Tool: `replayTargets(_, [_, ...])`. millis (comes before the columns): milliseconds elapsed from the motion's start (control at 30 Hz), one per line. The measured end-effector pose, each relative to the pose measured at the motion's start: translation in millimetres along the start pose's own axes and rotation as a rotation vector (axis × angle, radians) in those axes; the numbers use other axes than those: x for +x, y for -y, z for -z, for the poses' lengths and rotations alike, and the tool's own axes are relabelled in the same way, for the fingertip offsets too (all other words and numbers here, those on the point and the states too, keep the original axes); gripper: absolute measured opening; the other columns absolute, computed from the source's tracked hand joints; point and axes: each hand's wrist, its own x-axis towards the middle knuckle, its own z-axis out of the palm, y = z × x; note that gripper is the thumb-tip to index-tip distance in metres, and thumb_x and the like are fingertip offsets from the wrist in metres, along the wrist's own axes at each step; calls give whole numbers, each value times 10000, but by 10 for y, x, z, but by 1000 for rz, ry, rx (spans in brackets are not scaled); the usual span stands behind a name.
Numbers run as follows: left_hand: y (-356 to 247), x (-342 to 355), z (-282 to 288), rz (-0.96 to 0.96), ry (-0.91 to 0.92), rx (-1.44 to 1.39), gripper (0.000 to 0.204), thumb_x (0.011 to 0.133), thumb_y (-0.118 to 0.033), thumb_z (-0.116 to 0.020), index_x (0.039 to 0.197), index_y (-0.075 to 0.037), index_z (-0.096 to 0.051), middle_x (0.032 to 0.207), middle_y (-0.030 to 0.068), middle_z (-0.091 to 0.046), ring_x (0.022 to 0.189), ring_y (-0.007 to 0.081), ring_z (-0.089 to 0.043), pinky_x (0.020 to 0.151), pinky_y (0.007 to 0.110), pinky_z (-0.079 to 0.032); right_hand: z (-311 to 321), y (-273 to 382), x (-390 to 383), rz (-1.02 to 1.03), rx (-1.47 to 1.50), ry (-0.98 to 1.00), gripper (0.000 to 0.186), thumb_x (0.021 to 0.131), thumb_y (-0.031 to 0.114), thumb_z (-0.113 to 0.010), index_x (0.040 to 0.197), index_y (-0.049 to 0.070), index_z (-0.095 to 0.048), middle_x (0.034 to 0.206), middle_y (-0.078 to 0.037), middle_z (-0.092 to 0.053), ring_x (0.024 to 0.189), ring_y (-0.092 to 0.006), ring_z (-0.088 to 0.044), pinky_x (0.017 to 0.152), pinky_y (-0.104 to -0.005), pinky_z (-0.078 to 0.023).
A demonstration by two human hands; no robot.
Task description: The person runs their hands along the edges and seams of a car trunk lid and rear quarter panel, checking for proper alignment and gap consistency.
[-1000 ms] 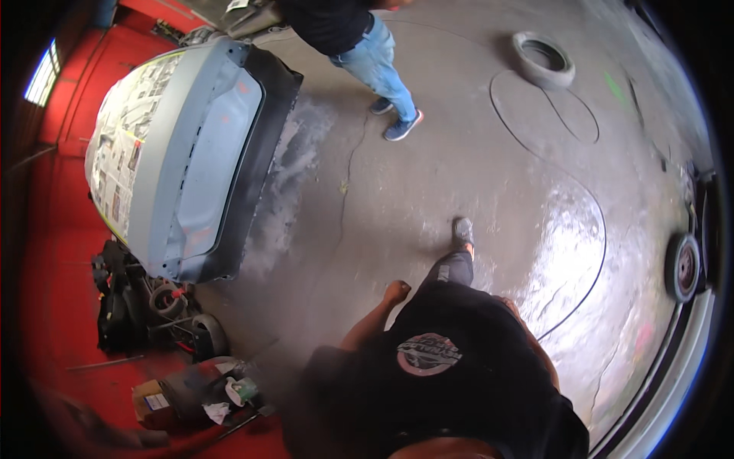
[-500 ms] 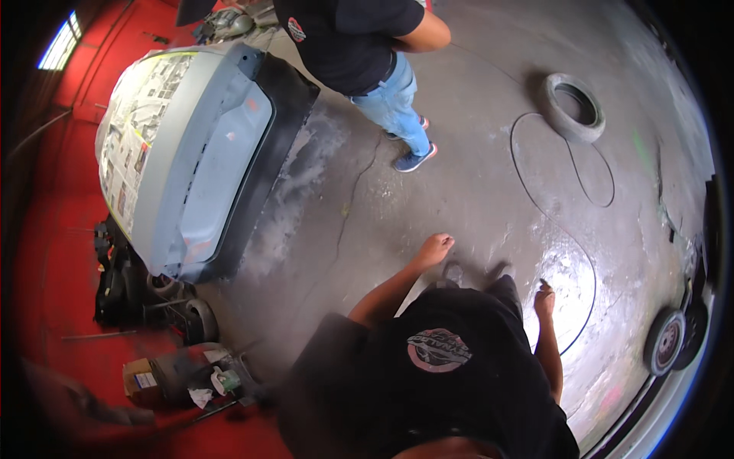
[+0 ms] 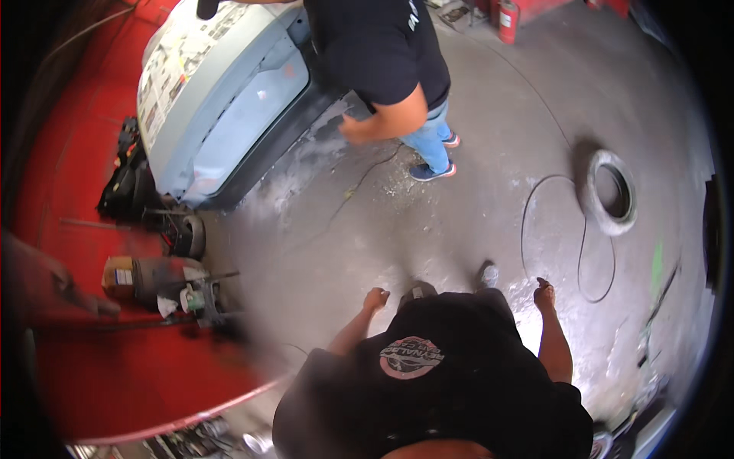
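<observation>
My left hand [image 3: 375,299] hangs low in front of me, its fingers curled in and nothing visible in them. To the right, my right hand [image 3: 544,294] is also closed, with a small dark shape at its fingertips that I cannot make out. Neither hand touches anything around it; grey concrete floor [image 3: 459,222] lies beneath both. Ahead to the left stands a grey-primed car body [image 3: 252,115], its glass covered with newspaper [image 3: 187,57]. Beside it is a co-worker in a black shirt [image 3: 382,53] and jeans, one arm reaching toward the car.
A dusty tire [image 3: 628,191] lies on the right, with a thin dark hose [image 3: 523,222] looping across the floor. A red fire extinguisher [image 3: 508,21] stands at the back. Dark car parts [image 3: 130,180], a cardboard box [image 3: 119,277] and clutter lie along the red wall at left.
My view has shifted, and the car and tire sit elsewhere in it. My left hand has come back closer to my body. The co-worker now has an arm stretched toward the car.
</observation>
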Motion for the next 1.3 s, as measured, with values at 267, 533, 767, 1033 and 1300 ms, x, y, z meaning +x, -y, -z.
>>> replayTargets(267, [-1798, -275, -626, -416, -26, -319, 454, 948, -406, -594, 1098, -7, -752, 1065, 247, -737, 1026, 422, -698, 927, 484, -529, 596, -83, 1211, 71, -171, 99, 435, 891, 94, -499, 1284, 92, -686, 1238, -193, -703, 1151, -366, -667, 988, -456, -543])
replayTargets(533, [-1662, -497, -684, -224, -194, -426, 449, 960, -390, -555, 1052, 10, -737, 1077, 265, -713, 1044, 443, -670, 930, 502, -509, 139, 911, 1196, 611, -178, 342, 478, 856, 98, -550, 1326, 64, -636, 1225, -220, -685, 1154, -381, -637, 1011, -469, -509])
replayTargets(767, [-358, -950, -1314, -85, -259, -224, 421, 967, -409, -539, 1038, -55, -756, 1155, 236, -702, 1105, 422, -644, 960, 499, -511, 90, 1740, 918, 771, -279, 448, 502, 846, 82, -570, 1346, 71, -618, 1180, -227, -691, 1122, -411, -640, 986, -490, -513])
replayTargets(1033, [316, -1078, -1455, -145, -270, -161, 337, 994, -351, -530, 1056, -90, -734, 1119, 223, -713, 1091, 427, -645, 931, 511, -520, 81, 2098, 679, 660, -375, 454, 493, 829, 92, -591, 1319, 64, -643, 1182, -243, -696, 1134, -421, -642, 988, -476, -519])
replayTargets(1300, [171, -912, -764, -40, -344, -559, 468, 969, -408, -541, 980, 13, -746, 1063, 251, -724, 1038, 440, -667, 910, 514, -526, -445, 2429, 245, 771, -390, 548, 500, 825, 66, -574, 1319, 57, -651, 1183, -233, -705, 1117, -424, -651, 973, -477, -529])
